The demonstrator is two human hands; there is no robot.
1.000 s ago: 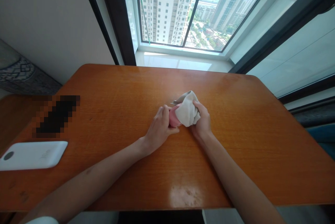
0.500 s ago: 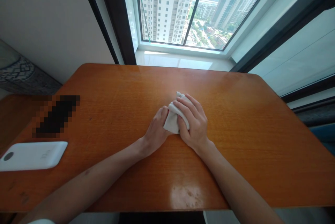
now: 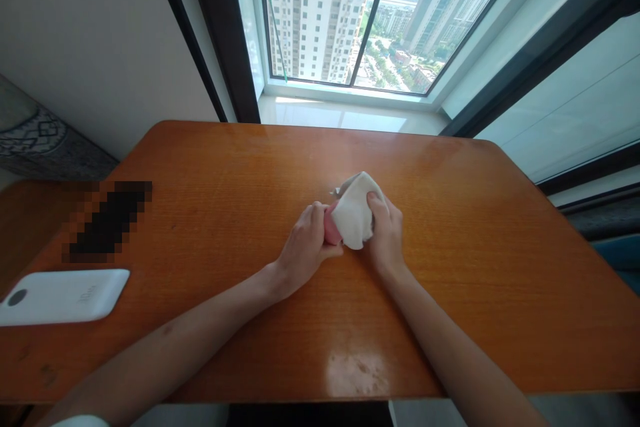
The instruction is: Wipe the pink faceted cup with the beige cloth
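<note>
White cloth (image 3: pixel 354 210) over most of pink object (image 3: pixel 332 226), pink end left bare, mid wooden tabletop (image 3: pixel 475 267); left hand (image 3: pixel 303 237) curled around it at 9 o'clock, right hand (image 3: pixel 385 234) pinching cloth at 3 o'clock.

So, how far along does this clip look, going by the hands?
Nothing clearly looks finished: the pink object sits gripped in the left hand, not set down. In hand: the right hand holds a white cloth against it. Left: the part of the pink object beside the left hand shows uncovered by the white cloth.
</note>
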